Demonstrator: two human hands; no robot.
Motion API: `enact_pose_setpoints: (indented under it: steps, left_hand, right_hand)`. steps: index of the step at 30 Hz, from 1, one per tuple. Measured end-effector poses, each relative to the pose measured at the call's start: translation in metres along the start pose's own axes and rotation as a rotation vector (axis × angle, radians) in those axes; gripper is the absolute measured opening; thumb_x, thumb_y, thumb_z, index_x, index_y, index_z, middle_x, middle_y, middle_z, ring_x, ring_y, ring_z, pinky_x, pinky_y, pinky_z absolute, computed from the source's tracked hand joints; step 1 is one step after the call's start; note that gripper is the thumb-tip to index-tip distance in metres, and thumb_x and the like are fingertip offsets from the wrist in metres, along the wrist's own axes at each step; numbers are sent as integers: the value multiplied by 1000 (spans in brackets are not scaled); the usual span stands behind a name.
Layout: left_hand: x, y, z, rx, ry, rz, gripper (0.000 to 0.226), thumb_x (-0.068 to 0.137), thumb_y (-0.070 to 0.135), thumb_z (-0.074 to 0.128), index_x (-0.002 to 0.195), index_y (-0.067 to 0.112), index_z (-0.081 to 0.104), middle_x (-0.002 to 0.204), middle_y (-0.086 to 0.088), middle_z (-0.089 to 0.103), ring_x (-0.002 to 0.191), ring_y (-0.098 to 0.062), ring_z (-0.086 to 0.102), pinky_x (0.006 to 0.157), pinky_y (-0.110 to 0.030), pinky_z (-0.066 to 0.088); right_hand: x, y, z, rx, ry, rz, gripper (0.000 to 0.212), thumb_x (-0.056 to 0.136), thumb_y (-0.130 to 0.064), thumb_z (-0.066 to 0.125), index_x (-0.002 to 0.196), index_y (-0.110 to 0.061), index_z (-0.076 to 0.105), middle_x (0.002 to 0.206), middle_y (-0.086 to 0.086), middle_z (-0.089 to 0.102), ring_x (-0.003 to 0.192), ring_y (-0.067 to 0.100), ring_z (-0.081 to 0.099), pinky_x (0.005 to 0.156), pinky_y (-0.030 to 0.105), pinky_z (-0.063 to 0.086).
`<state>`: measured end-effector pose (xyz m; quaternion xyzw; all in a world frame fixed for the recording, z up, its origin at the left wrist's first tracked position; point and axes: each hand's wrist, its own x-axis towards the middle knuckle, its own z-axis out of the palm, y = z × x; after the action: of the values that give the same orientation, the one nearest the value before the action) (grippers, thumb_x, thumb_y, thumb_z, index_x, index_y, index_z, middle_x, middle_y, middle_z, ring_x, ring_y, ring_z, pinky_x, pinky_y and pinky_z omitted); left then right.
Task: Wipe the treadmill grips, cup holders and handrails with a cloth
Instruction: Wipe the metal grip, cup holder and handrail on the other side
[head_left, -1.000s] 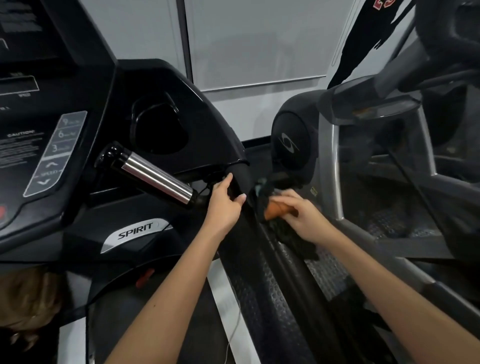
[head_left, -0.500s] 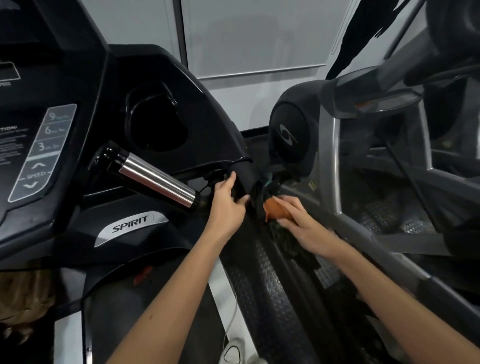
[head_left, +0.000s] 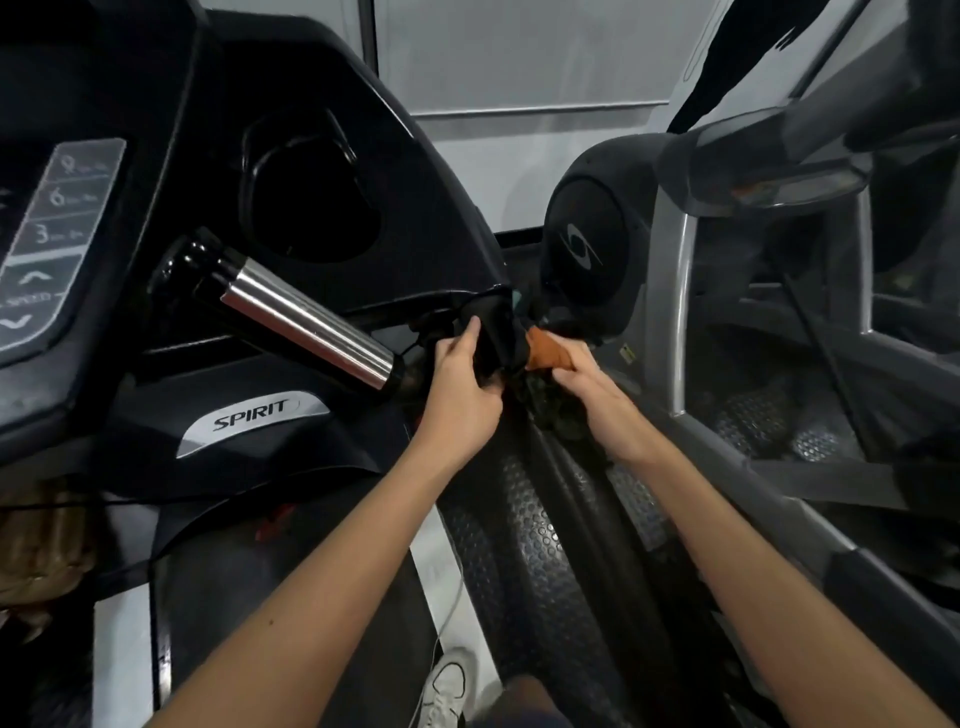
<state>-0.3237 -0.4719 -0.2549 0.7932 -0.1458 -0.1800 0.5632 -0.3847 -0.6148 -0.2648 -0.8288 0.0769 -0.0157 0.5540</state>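
The black handrail (head_left: 493, 332) of the treadmill runs down from the console's right corner. My left hand (head_left: 460, 384) grips it from the left, fingers curled round its top. My right hand (head_left: 582, 384) holds an orange and dark cloth (head_left: 543, 351) pressed against the rail's right side. A metal pulse grip (head_left: 306, 325) sticks out to the left of my left hand. The cup holder (head_left: 311, 202) sits above it in the console.
The speed keypad (head_left: 47, 239) is at far left. A second machine with a round black housing (head_left: 587, 249) and grey frame (head_left: 670, 312) stands close on the right. Rubber studded flooring (head_left: 530, 545) lies between them. My white shoe (head_left: 447, 686) shows below.
Both hands have moved up the handrail toward the console corner. The cloth in my right hand has slid upward along the rail's right side.
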Motion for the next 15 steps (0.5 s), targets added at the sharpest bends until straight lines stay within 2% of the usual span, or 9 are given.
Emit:
enact_pose_setpoints:
  steps: [2,4,6,8,10,11,13,14,15]
  left_hand:
    - [-1,0,2,-12,2,-10,63,93,6,52,147,13,21,137,-3,32,125,-13,39,107,-19,29]
    - [-1,1,3,-19,5,-24,64,93,6,52,148,14,20,139,-2,31,129,-21,39,111,-33,31]
    - [0,1,3,-2,-2,-16,64,92,1,51,147,13,20,135,-3,32,128,-19,39,111,-28,29]
    - [1,0,2,40,4,-2,63,90,-6,49,145,9,25,127,-4,34,122,-14,41,104,-12,24]
    - [0,1,0,77,15,20,51,88,-6,51,137,5,40,119,-6,37,117,-16,44,96,-9,26]
    - [0,0,1,75,20,27,45,88,-4,52,132,3,46,118,-7,39,116,-20,46,98,-13,29]
    - [0,0,2,27,20,39,46,89,-1,54,134,4,45,125,-10,40,120,-22,46,108,-24,31]
    - [0,1,2,7,19,43,51,89,0,55,137,6,41,127,-9,39,122,-20,45,110,-26,30]
    - [0,1,2,7,24,42,55,89,0,54,141,7,37,127,-6,38,123,-16,43,109,-20,29]
  right_hand:
    - [-26,7,-3,35,-8,16,36,95,-20,37,128,-34,41,129,-3,41,124,-2,36,106,11,22]
    - [-37,10,-6,13,-15,18,35,98,-6,37,132,-14,41,126,2,40,113,-14,40,100,3,24]
    - [-26,8,-9,-102,-8,-9,37,96,1,39,131,-6,41,127,8,38,115,-11,38,101,2,21]
    - [2,3,-7,-220,-10,-59,41,95,0,41,136,-4,38,132,11,36,127,9,33,108,11,18]
    - [31,-4,-1,-259,16,-94,41,96,-3,42,137,-5,39,136,14,34,128,21,32,110,20,18]
    - [41,-8,2,-248,46,-108,39,96,-2,42,135,-6,42,134,13,36,124,19,35,108,16,21]
    - [48,-13,4,-156,106,-131,37,93,2,45,129,-7,49,123,8,42,113,10,42,96,2,27]
    - [45,-13,3,-115,120,-133,38,92,4,45,126,-10,51,119,6,43,109,4,45,91,0,29]
    - [39,-12,1,-91,127,-139,40,90,8,46,123,-14,53,116,4,45,104,-3,47,89,0,31]
